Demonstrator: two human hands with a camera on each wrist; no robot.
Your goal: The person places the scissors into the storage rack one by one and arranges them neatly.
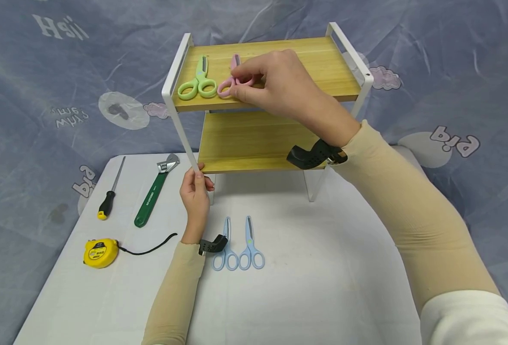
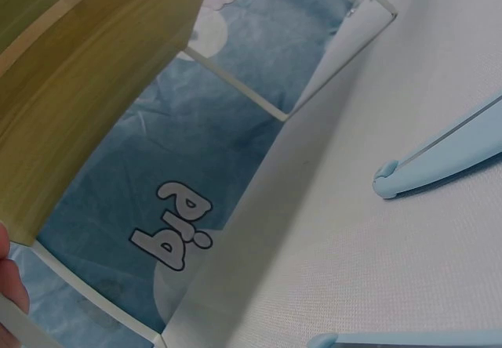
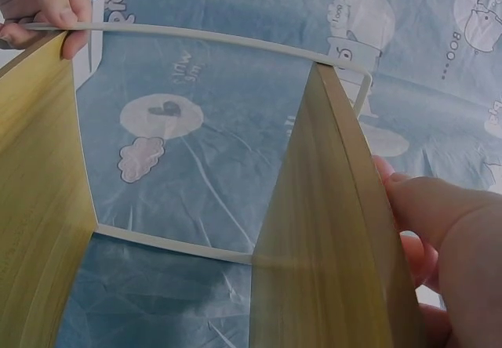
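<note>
On the wooden top board of a two-tier shelf (image 1: 279, 50), my right hand (image 1: 275, 84) pinches the handles of pink scissors (image 1: 224, 87), with part of them covered by my fingers. Green scissors (image 1: 200, 79) lie just left of them, blades toward the back. My left hand (image 1: 195, 191) grips the white front left leg of the shelf at the lower board (image 1: 254, 141). In the right wrist view, the right thumb (image 3: 423, 195) is at the top board's front edge; the scissors are out of sight there.
Two blue scissors (image 1: 249, 244) lie in front of the shelf, one partly behind the left wrist's camera. To the left are a green-handled adjustable wrench (image 1: 151, 199), a screwdriver (image 1: 107, 203) and a yellow tape measure (image 1: 100, 253) with a black strap. A printed cloth (image 1: 120, 57) hangs behind.
</note>
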